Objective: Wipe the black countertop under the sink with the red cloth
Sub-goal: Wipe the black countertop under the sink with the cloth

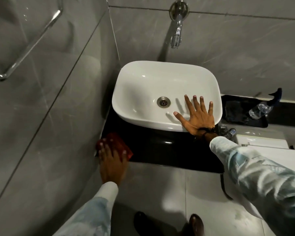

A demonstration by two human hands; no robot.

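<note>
Pressing flat, fingers spread: left hand (112,163) atop the red cloth (115,145), pinning it under palm and fingers rather than clenching it. Cloth: soft, limp, light; likely to bunch or slide if pushed from one edge, so best held under a broad flat palm over its middle. Position: directly beneath the grip, at the front left corner of the black countertop (160,150), close to the grey wall tile (41,116). Right hand (197,116): empty, fingers splayed, braced on the front right rim of the white basin (134,86). Countertop: glossy, smooth, probably slick; the strip in front of the basin lies to the right of the cloth
</note>
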